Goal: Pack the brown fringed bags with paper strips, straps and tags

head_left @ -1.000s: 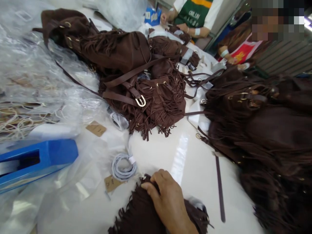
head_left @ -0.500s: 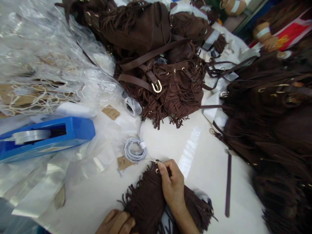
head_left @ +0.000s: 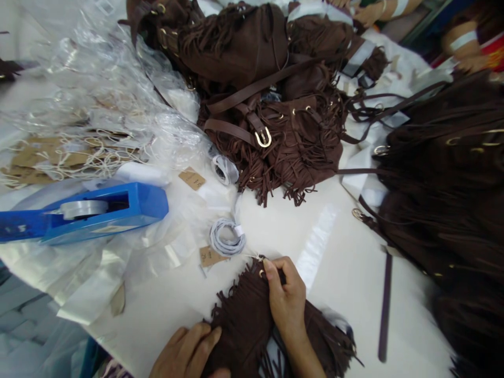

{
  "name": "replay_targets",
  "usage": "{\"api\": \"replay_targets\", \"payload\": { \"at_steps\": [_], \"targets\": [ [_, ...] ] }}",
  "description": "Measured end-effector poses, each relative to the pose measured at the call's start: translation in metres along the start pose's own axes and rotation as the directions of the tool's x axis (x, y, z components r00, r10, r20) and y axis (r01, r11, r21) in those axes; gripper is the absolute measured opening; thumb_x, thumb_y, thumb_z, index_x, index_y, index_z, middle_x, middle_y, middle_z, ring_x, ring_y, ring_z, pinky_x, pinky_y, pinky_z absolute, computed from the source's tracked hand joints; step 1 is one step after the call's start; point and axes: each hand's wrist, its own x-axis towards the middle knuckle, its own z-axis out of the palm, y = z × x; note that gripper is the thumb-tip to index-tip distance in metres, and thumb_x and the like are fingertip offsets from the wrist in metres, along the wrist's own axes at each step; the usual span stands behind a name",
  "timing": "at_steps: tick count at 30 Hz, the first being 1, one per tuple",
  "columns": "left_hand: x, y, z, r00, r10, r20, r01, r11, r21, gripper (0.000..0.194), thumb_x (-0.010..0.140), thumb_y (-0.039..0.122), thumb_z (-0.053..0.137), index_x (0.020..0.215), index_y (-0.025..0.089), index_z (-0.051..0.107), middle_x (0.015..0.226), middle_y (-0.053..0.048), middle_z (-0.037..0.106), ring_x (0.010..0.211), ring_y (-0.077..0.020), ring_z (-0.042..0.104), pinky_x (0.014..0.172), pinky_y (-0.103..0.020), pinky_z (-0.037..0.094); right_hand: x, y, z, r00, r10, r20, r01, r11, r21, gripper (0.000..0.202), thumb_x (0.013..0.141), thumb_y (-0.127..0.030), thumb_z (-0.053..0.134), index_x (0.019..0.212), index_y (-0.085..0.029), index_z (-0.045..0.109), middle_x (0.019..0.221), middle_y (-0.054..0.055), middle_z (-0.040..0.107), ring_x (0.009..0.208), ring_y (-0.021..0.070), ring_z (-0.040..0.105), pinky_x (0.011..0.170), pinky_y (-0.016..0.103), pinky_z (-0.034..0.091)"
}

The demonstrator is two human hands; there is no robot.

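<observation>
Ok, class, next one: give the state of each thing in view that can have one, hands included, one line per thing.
Near fringed bag: lying down, held at its top edge
Right hand: shut, pinching that edge
Left hand: fingers bent, against the bag; grip unclear
Grey cord: coiled, banded in white
Blue tape dispenser: loaded with a tape roll
Loose brown strap: lying straight
Clear plastic: crumpled
White strings: tangled

Looks down on a white table (head_left: 271,226) in soft, pale light, with a slanting edge (head_left: 111,347) at the near left above a blurred whitish heap (head_left: 19,320), and a narrow grey bar (head_left: 421,26) running diagonally at the far right.
</observation>
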Motion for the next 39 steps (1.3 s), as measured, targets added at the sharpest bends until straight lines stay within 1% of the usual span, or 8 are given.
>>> {"api": "replay_targets", "payload": {
  "at_steps": [4,8,10,15,19,22,32,39],
  "targets": [
    [-0.004,-0.003,-0.010,0.991,-0.126,0.036,0.129,0.986,-0.104,0.042,0.093,0.056,0.049,0.113,0.022,0.060,0.097,-0.004,0.073,0.085,-0.0157,0.071,0.074,-0.020,0.057,-0.001,0.000,0.000,1.000,-0.021,-0.005,0.021,1.000,0.006,0.028,0.096,-0.038,0.055,0.073,-0.021,0.054,0.073,-0.002,0.057,0.071,0.0155,0.053,0.069,0.028,0.040],
    [-0.007,-0.008,-0.018,0.929,-0.338,0.148,0.366,0.894,-0.259,0.023,0.099,0.031,0.040,0.118,0.025,0.052,0.100,0.000,0.072,0.088,-0.0104,0.072,0.078,-0.014,0.056,-0.002,0.001,0.001,0.999,-0.028,-0.014,0.029,1.000,0.005,0.028,0.096,-0.037,0.055,0.074,-0.021,0.055,0.074,-0.001,0.057,0.072,0.0160,0.053,0.070,0.029,0.040],
    [-0.007,-0.009,-0.018,0.907,-0.365,0.212,0.415,0.863,-0.289,0.023,0.099,0.026,0.039,0.118,0.027,0.051,0.101,0.001,0.071,0.091,-0.0097,0.071,0.080,-0.014,0.056,-0.002,0.001,0.001,1.000,-0.029,-0.012,0.029,1.000,0.011,0.028,0.096,-0.037,0.055,0.074,-0.021,0.055,0.074,-0.001,0.057,0.072,0.0160,0.053,0.070,0.029,0.040],
    [-0.005,-0.009,-0.011,0.914,-0.256,0.316,0.321,0.931,-0.174,0.030,0.095,0.020,0.041,0.123,0.027,0.050,0.114,-0.003,0.068,0.090,-0.0110,0.072,0.070,-0.015,0.058,-0.001,0.001,0.000,0.999,-0.033,-0.008,0.033,0.999,0.016,0.028,0.096,-0.037,0.056,0.073,-0.021,0.055,0.074,-0.002,0.058,0.072,0.0157,0.054,0.070,0.029,0.040],
    [0.004,-0.009,-0.005,0.975,-0.088,0.205,0.113,0.987,-0.117,0.036,0.091,0.010,0.031,0.117,0.021,0.051,0.114,-0.008,0.069,0.085,-0.0115,0.073,0.071,-0.017,0.058,0.000,0.000,0.000,0.999,-0.032,-0.007,0.032,0.999,0.023,0.028,0.096,-0.036,0.055,0.073,-0.021,0.055,0.073,-0.002,0.057,0.072,0.0158,0.053,0.070,0.029,0.040],
    [0.011,-0.009,-0.002,0.981,-0.014,0.195,0.038,0.992,-0.117,0.037,0.085,0.004,0.031,0.109,0.022,0.053,0.108,-0.007,0.070,0.079,-0.0115,0.072,0.067,-0.018,0.057,0.001,0.000,0.000,1.000,-0.029,-0.009,0.029,0.999,0.027,0.027,0.096,-0.036,0.056,0.074,-0.021,0.055,0.074,-0.001,0.057,0.071,0.0159,0.053,0.070,0.029,0.040],
    [-0.001,0.003,0.001,0.958,-0.233,0.169,0.276,0.912,-0.305,0.032,0.080,0.001,0.034,0.096,0.024,0.049,0.095,-0.004,0.063,0.081,-0.0115,0.067,0.069,-0.018,0.053,-0.001,0.000,0.000,0.999,-0.036,-0.035,0.036,0.999,-0.005,0.027,0.095,-0.035,0.056,0.072,-0.021,0.054,0.073,-0.001,0.057,0.071,0.0162,0.053,0.070,0.030,0.041],
    [0.007,0.004,-0.002,0.936,-0.323,0.140,0.352,0.847,-0.398,0.023,0.084,0.003,0.035,0.087,0.024,0.045,0.085,-0.002,0.058,0.078,-0.0109,0.062,0.071,-0.018,0.051,-0.002,-0.001,0.001,0.997,-0.032,-0.072,0.030,0.999,-0.028,0.027,0.096,-0.036,0.056,0.073,-0.021,0.055,0.073,-0.002,0.057,0.071,0.0159,0.053,0.070,0.030,0.040]
  ]
}}
